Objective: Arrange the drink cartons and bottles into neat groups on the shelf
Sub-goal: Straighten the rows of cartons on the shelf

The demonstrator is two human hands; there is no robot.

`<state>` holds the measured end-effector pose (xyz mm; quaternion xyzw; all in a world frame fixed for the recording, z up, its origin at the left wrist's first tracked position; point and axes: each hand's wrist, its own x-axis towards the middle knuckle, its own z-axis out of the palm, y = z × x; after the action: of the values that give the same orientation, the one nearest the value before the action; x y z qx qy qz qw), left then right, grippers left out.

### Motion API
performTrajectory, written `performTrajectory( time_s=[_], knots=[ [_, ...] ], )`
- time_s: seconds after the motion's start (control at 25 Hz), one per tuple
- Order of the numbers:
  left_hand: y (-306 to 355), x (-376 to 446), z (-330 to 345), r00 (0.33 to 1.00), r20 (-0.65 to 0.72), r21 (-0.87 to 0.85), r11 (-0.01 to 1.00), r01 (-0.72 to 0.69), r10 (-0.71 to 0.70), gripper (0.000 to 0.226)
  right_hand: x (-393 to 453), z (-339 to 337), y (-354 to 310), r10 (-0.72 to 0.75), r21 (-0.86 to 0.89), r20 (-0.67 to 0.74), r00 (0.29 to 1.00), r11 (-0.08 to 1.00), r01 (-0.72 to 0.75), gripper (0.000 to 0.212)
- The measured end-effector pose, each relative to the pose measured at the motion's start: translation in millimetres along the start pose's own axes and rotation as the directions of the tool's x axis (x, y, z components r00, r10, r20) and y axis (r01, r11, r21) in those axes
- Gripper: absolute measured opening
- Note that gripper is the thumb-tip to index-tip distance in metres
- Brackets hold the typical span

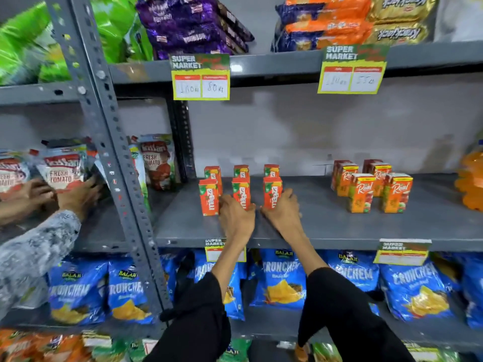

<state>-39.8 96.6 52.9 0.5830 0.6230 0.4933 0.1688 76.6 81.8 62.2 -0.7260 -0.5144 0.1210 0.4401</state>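
Note:
Several orange Maaza cartons [209, 197] stand in two rows of three on the grey shelf [326, 226]. My left hand [236, 218] wraps around the base of the front middle carton [241, 190]. My right hand [283, 211] grips the front right carton [272, 190] from its right side. Further right stands a group of Real juice cartons [362, 193], several of them, apart from my hands. An orange drink bottle [471, 178] shows at the shelf's far right edge, partly cut off.
Another person's hands [78, 195] handle tomato sauce pouches [64, 168] in the left bay, beyond a grey upright post [115, 158]. Price tags [200, 77] hang from the shelf above. Blue Crunchem chip bags [282, 278] fill the shelf below.

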Motion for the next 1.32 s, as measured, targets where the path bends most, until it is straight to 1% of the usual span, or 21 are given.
performTrajectory(
  time_s=[0.16, 0.32, 0.6, 0.88, 1.12, 1.2, 1.28, 1.32],
  knots=[
    [-3, -2, -3, 0.997, -0.033, 0.115, 0.991, -0.072, 0.077, 0.053, 1, 2, 1, -0.003, -0.018, -0.026, 1.0, 1.0, 0.003, 0.07],
    [-9, -5, -1, 0.987, -0.043, 0.157, 0.977, -0.144, 0.153, 0.056, -2, 3, 4, -0.008, -0.06, -0.047, 0.999, 0.998, 0.005, 0.066],
    [-6, -4, 1, 0.989, -0.056, 0.2, 0.972, -0.124, 0.138, 0.064, 5, 5, 10, -0.008, -0.084, -0.026, 1.0, 0.996, 0.006, 0.068],
    [-5, -9, 4, 0.984, -0.082, 0.256, 0.958, -0.133, 0.158, 0.063, 7, 5, 13, -0.026, -0.082, -0.033, 0.999, 0.996, 0.023, 0.07],
    [-5, -9, 4, 0.986, -0.07, 0.27, 0.955, -0.125, 0.149, 0.062, 7, 5, 13, -0.021, -0.039, -0.019, 1.0, 0.999, 0.02, 0.069],
    [-4, -7, 2, 0.99, -0.046, 0.247, 0.961, -0.121, 0.136, 0.061, 4, 1, 12, -0.013, 0.013, -0.027, 1.0, 1.0, 0.014, 0.072],
    [0, -8, -2, 0.993, -0.024, 0.175, 0.979, -0.108, 0.114, 0.067, -4, -8, 17, -0.035, 0.088, -0.038, 0.999, 0.995, 0.038, 0.074],
    [2, -12, -4, 0.994, -0.028, 0.156, 0.982, -0.103, 0.109, 0.075, -9, -13, 21, -0.059, 0.111, -0.053, 0.997, 0.992, 0.065, 0.073]
  ],
)
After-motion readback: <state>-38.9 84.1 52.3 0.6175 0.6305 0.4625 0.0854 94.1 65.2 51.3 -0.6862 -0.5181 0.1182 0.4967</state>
